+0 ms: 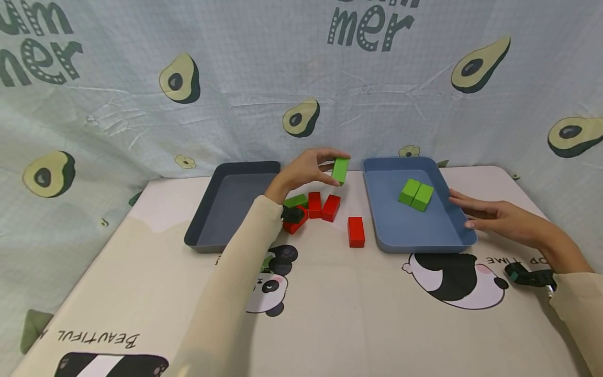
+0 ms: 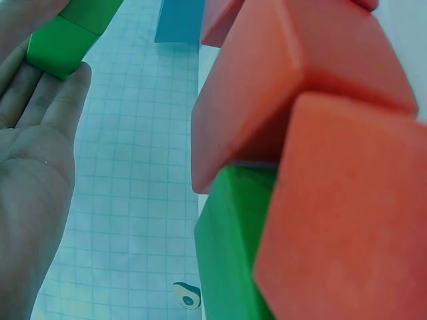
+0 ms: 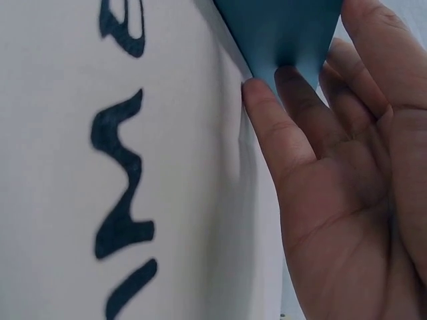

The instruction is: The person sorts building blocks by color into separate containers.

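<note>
A green block (image 1: 340, 171) is pinched between the thumb and fingers of my left hand (image 1: 305, 168), raised at the back between the two trays. In the left wrist view the same green block (image 2: 65, 41) shows at the upper left. Beneath that wrist lie several red blocks (image 1: 331, 208) and one more green block (image 1: 296, 201), partly hidden by the wrist camera. My right hand (image 1: 511, 222) has its fingers extended against the right side of the blue tray (image 1: 405, 230). Two green blocks (image 1: 416, 195) sit side by side inside that tray.
A dark grey tray (image 1: 226, 209) stands on the left, partly covered by my left forearm. One red block (image 1: 356, 232) lies apart, just left of the blue tray. A patterned cloth (image 1: 245, 63) hangs behind the table (image 1: 330, 314).
</note>
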### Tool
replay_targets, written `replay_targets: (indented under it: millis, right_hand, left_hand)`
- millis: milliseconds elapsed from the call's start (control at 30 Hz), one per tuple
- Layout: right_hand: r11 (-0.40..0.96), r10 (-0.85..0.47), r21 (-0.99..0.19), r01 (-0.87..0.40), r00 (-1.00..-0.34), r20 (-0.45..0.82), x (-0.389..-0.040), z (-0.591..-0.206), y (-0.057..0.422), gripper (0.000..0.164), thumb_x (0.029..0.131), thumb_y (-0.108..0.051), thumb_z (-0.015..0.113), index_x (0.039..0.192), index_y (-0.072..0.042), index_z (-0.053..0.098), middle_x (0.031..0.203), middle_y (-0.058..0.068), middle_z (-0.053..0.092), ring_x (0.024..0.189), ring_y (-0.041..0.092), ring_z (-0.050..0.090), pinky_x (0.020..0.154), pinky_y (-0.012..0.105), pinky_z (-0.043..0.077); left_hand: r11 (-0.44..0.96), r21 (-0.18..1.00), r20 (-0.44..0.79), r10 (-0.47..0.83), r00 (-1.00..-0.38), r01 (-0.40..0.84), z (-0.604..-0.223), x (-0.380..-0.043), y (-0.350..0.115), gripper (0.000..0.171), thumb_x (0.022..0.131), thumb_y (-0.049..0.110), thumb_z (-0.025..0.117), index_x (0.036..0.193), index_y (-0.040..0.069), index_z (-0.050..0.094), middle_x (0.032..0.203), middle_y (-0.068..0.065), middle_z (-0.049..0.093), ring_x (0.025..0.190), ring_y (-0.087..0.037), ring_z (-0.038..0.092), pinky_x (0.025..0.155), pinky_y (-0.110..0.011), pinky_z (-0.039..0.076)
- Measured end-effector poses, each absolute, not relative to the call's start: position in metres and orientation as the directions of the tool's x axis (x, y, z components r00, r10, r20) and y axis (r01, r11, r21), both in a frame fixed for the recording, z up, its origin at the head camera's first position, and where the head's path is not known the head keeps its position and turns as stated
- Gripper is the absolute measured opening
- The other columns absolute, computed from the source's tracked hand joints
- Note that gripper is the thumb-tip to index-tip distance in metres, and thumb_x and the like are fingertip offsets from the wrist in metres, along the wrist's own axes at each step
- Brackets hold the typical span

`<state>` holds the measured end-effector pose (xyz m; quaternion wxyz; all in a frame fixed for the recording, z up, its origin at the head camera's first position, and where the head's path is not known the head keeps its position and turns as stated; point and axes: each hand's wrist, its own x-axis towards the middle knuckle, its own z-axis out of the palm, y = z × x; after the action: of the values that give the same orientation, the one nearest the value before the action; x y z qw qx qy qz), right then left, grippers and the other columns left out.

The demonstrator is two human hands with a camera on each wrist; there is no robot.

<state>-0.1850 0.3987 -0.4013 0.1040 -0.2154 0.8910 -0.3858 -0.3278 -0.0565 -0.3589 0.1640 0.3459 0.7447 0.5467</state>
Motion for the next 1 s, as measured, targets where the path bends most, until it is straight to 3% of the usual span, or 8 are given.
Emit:
replay_targets:
  millis: [267,467,633,1000]
  right_hand:
    - [0.599,-0.490,-0.728,-0.332,-0.872,-0.005,-0.187,-0.403,0.400,0.063,0.099,-0.010,0.066,0.157,-0.010,0.040,0.167,-0.013,0.022,0.135,-0.024,0.022,0.095,0.000,0.032]
    - [0.599,-0.486,-0.730,-0.331,-0.874,-0.003,-0.188,-0.404,0.399,0.063,0.099,-0.010,0.067,0.156,-0.011,0.042,0.166,-0.015,0.024,0.134,-0.024,0.023,0.095,0.001,0.033]
    - [0.592,-0.493,-0.736,-0.329,-0.870,-0.009,-0.187,-0.403,0.399,0.063,0.099,-0.009,0.066,0.156,-0.009,0.041,0.166,-0.016,0.023,0.134,-0.024,0.023,0.095,0.000,0.033]
    - [0.612,-0.453,-0.738,-0.284,-0.891,-0.033,-0.186,-0.401,0.399,0.063,0.097,-0.011,0.069,0.155,-0.013,0.044,0.166,-0.012,0.024,0.133,-0.026,0.024,0.093,0.001,0.034]
  left_hand:
    - [0.151,0.922,0.152,0.706,-0.692,0.357,-0.361,-0.327,-0.053,0.063,0.080,-0.007,0.083,0.138,0.003,0.062,0.143,-0.009,0.056,0.137,-0.024,0.050,0.112,-0.035,0.045]
    - [0.149,0.926,0.145,0.707,-0.692,0.347,-0.360,-0.324,-0.050,0.062,0.080,-0.006,0.083,0.138,0.004,0.062,0.143,-0.007,0.056,0.137,-0.020,0.051,0.107,-0.029,0.049]
    - [0.134,0.930,0.147,0.718,-0.680,0.343,-0.360,-0.322,-0.047,0.062,0.081,-0.007,0.081,0.139,0.002,0.060,0.144,-0.009,0.056,0.137,-0.020,0.050,0.110,-0.036,0.047]
    - [0.100,0.936,0.163,0.726,-0.668,0.338,-0.361,-0.322,-0.043,0.063,0.080,-0.008,0.082,0.139,0.000,0.060,0.143,-0.011,0.056,0.136,-0.020,0.052,0.111,-0.040,0.046]
